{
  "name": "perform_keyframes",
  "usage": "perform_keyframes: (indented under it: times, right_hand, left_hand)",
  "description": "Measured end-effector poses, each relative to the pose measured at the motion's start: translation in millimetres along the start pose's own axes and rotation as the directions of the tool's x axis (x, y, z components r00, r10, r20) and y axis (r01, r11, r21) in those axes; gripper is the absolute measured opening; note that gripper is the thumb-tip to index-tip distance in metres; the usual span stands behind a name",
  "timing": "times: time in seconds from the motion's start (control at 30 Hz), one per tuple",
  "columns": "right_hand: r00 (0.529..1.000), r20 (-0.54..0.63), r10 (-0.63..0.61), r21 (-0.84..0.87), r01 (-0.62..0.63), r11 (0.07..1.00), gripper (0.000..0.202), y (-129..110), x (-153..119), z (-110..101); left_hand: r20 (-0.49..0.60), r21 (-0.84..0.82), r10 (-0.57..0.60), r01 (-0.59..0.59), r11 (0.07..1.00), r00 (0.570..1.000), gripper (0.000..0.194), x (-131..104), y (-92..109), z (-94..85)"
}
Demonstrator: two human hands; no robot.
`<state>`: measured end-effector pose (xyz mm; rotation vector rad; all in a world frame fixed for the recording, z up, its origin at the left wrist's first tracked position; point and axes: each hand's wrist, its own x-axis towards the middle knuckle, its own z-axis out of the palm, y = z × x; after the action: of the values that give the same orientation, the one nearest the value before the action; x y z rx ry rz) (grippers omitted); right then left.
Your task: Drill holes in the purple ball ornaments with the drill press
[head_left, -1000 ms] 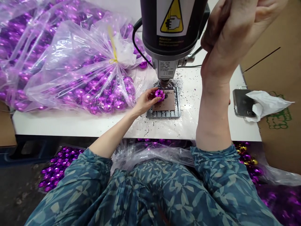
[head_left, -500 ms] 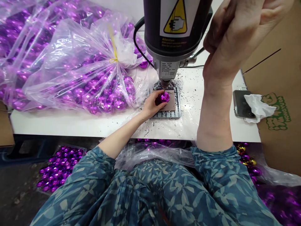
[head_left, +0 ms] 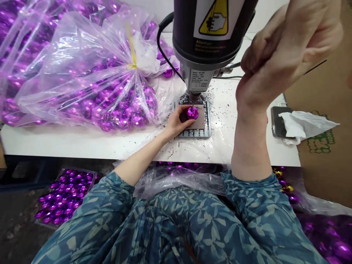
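Observation:
My left hand [head_left: 177,119] pinches a shiny purple faceted ball [head_left: 193,113] between thumb and fingers, on a square brown board [head_left: 199,123] over the grey metal base [head_left: 208,128]. Directly above, the thin bit of a bench drill press [head_left: 198,79] reaches down to the top of the ball. I cannot tell how deep the bit goes. At the upper right my right hand [head_left: 286,51] is closed in a fist around the drill press lever [head_left: 233,66]. Most of the lever is hidden by the fingers.
Dark shavings lie around the base on the white table [head_left: 55,143]. A large clear bag [head_left: 90,73] of purple balls fills the left. At the right are a phone [head_left: 277,124], crumpled tissue [head_left: 299,124] and a cardboard box [head_left: 324,176]. A tray of purple balls [head_left: 66,194] sits lower left.
The drill bit has come down onto the ball, and my right hand sits slightly lower on the lever. My left hand keeps the ball in place. The view has shifted a little.

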<state>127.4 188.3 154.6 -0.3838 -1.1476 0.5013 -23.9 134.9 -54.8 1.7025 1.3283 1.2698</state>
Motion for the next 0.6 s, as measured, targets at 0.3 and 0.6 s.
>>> perform_keyframes:
  times: [0.3, 0.6]
  right_hand:
    - [0.989, -0.074, -0.125, -0.034, 0.122, 0.992, 0.045, -2.0, -37.5, -15.3]
    - [0.964, -0.029, -0.263, -0.117, 0.258, 0.959, 0.070, 29.5, -47.7, -24.8]
  left_hand:
    - [-0.004, -0.018, 0.010, -0.010, 1.000, 1.000, 0.056, -0.7, -2.1, 1.0]
    - [0.003, -0.031, 0.011, -0.011, 0.999, 1.000, 0.056, -1.3, -6.8, 1.6]
